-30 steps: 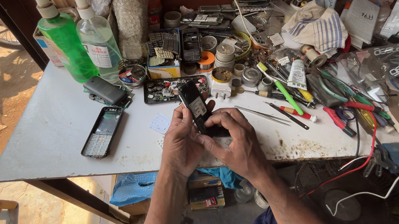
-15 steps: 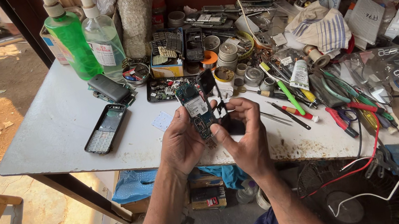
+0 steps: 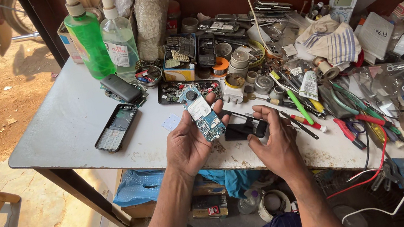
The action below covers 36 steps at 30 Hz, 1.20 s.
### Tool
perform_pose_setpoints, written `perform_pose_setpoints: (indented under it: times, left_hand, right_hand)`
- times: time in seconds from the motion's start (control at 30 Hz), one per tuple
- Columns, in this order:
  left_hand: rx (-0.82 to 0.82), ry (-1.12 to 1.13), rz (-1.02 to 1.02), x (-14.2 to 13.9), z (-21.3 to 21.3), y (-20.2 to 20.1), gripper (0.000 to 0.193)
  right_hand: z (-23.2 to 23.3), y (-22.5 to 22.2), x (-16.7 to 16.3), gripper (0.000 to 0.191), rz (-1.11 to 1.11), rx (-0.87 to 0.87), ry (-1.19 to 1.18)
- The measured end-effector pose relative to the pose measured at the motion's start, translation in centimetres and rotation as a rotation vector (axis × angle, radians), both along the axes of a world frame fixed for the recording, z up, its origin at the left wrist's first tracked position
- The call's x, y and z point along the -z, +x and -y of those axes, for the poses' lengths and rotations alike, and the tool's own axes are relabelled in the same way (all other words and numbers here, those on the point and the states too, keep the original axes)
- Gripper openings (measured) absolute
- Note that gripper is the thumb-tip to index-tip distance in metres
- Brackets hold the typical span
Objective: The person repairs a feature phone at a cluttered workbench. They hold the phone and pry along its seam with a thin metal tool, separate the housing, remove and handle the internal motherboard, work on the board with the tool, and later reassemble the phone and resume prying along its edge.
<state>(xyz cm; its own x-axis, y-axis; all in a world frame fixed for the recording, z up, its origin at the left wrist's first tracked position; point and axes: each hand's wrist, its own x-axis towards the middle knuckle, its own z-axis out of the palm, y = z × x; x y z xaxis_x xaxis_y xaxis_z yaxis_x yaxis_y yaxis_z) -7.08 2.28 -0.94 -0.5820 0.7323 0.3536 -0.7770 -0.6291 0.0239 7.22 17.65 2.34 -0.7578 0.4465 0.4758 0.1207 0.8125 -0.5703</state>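
A: Holding a bare phone circuit board [image 3: 201, 113] at the centre of the frame, the left hand [image 3: 192, 143] has its fingers curled around the board's lower end.

B: And the right hand [image 3: 272, 142]?

A: Just right of centre; its fingers grasp a black phone casing [image 3: 244, 130] above the grey table [image 3: 59, 129].

B: Nearby items?

A: A black keypad phone [image 3: 116, 128] lies left of centre; green and clear pump bottles [image 3: 88, 37] stand upper left.
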Motion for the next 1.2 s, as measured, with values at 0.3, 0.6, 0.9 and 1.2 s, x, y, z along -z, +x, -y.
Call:
perform_pose_setpoints:
  times: [0.3,0.6,0.9,1.2]
  left_hand:
    - [-0.073,-0.063,-0.094,0.2,-0.1,0.1,0.05]
    - [-0.085,-0.104,-0.147,-0.4,0.3,0.4,0.051]
    - [-0.171,-0.357,-0.159,0.2,-0.2,0.1,0.033]
    - [-0.177,-0.489,-0.143,0.5,-0.4,0.0,0.027]
  right_hand:
    - [2.2,-1.0,-0.5,0.052,-0.291,-0.199,-0.026]
    - [3.2,-1.3,-0.4,0.034,-0.213,-0.273,-0.224]
    - [3.1,-1.1,0.6,0.03,-0.288,-0.258,-0.33]
    - [2.8,-1.1,0.9,0.031,-0.303,-0.218,-0.353]
